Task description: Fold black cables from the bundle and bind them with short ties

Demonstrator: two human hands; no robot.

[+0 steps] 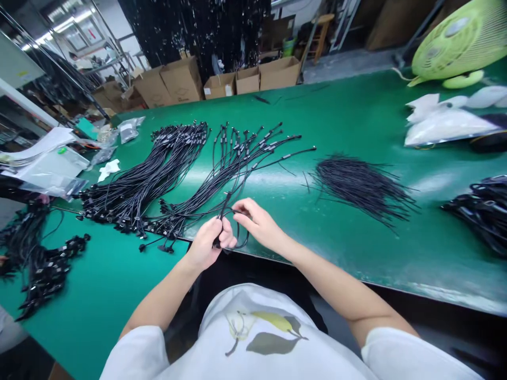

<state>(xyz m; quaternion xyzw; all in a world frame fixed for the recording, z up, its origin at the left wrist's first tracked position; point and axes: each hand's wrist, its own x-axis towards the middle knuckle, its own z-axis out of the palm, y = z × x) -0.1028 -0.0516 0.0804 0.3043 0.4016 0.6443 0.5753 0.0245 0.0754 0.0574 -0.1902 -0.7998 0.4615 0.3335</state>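
My left hand (212, 236) is closed around a black cable (246, 240) at the front edge of the green table. Part of the cable sticks up above the fist, and a loop of it hangs to the right. With fingertips together, my right hand (259, 224) pinches the upper part of that loop. Just beyond my hands lies a loose bundle of black cables (206, 184) with small plugs at the far ends. A thicker bundle of similar cables (158, 163) lies to its left. What sits inside my left palm is hidden.
Thin black strips, like cable ties (362, 184), lie heaped on the green table (356, 116) at right. Coiled black cables (485, 211) rest farther right, below white plastic bags (447, 126) and a yellow-green fan (459, 39). More cables (47, 269) lie at lower left. Cardboard boxes (182, 79) stand behind.
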